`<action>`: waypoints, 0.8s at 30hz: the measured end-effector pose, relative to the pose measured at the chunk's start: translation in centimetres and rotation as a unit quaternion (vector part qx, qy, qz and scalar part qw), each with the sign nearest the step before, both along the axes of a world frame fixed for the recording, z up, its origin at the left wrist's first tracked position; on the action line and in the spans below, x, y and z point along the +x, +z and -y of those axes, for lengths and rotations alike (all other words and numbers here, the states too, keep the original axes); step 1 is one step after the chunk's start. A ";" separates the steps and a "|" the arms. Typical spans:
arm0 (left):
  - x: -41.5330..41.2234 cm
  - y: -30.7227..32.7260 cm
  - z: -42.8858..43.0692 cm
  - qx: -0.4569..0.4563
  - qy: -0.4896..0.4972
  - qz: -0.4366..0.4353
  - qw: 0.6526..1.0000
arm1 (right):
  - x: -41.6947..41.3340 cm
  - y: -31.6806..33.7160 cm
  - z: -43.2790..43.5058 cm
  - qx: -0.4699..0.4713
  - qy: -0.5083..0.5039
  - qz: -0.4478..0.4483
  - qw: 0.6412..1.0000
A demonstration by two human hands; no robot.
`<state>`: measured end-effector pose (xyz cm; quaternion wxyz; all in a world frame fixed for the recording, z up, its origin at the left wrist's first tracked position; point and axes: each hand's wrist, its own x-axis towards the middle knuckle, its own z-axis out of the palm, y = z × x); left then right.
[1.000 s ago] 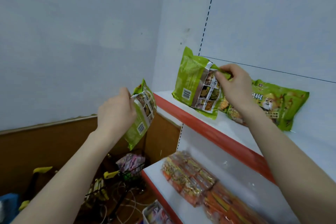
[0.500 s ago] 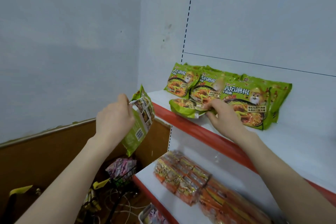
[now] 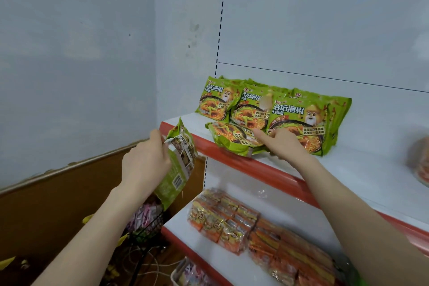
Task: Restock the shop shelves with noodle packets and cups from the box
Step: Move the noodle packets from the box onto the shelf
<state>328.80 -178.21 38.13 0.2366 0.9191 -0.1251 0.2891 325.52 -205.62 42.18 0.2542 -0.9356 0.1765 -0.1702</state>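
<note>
Restocking stands part done. Upper shelf [image 3: 348,169] carries green noodle packets at its left end. Three upright green packets [image 3: 301,111] show their fronts against the back panel. Edges of further ones behind them cannot be counted. One flat packet [image 3: 229,137] lies face up at their six o'clock, near the red lip.

Right hand [image 3: 287,144] rests a straight forefinger on the flat packet; no grip on it shows. Left hand [image 3: 144,165], at eight o'clock from the flat packet and off the shelf edge, grips one held packet [image 3: 178,169], printed back toward the camera. This one is not yet shelved.

Lower shelf [image 3: 199,251] holds a row of orange packets [image 3: 255,234], overlapped and too blurred for a firm count. One reddish round item [image 3: 419,162], cut by the frame at three o'clock, may be a cup; uncertain.

The supply box is not in view, so remaining stock cannot be judged. Assessment: at least the held packet remains to be placed, and the flat packet probably needs standing up.
</note>
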 end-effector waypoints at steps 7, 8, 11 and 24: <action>0.1 -0.1 -0.6 -0.007 -0.001 0.007 1.000 | 0.5 0.7 -0.9 0.253 0.008 0.019 0.967; 0.1 -0.1 -0.7 -0.008 0.000 0.008 1.000 | 0.6 0.7 -0.8 0.279 0.010 0.039 0.959; 0.1 0.0 -0.9 -0.007 0.007 0.010 1.000 | 0.6 1.0 -0.8 0.334 0.040 0.090 0.937; 1.2 0.7 -1.1 -0.014 0.025 0.002 1.000 | 5.9 4.3 -0.4 0.228 0.092 0.267 0.932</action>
